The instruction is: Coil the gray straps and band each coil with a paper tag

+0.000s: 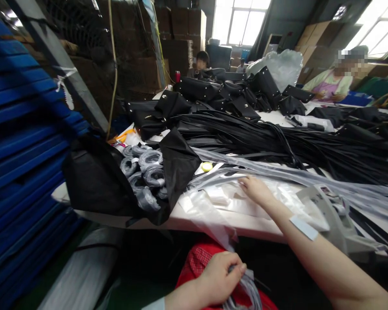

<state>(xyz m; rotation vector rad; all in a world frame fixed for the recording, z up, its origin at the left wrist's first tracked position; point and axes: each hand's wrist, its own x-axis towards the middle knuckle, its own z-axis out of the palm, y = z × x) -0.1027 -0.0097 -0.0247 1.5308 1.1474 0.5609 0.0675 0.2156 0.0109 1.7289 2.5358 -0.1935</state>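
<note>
Low in front, over a red cloth (197,258), my left hand (220,275) is closed around a coil of grey translucent strap (247,290). My right hand (256,189) reaches over the table, fingers curled together beside the long grey straps (278,172) and above clear plastic bags (233,204). What its fingertips pinch, if anything, is too small to make out. To the left, several rolled grey coils (153,165) lie in an open black bag (98,176). A yellow roll (207,166) sits between the bag and my right hand.
A grey plastic tape-dispenser-like device (338,215) stands right of my right forearm. Black straps (245,133) and black bags (197,90) are heaped behind. Blue stacked panels (26,150) rise at left, beside a metal post (61,64). A person (333,84) is across the table.
</note>
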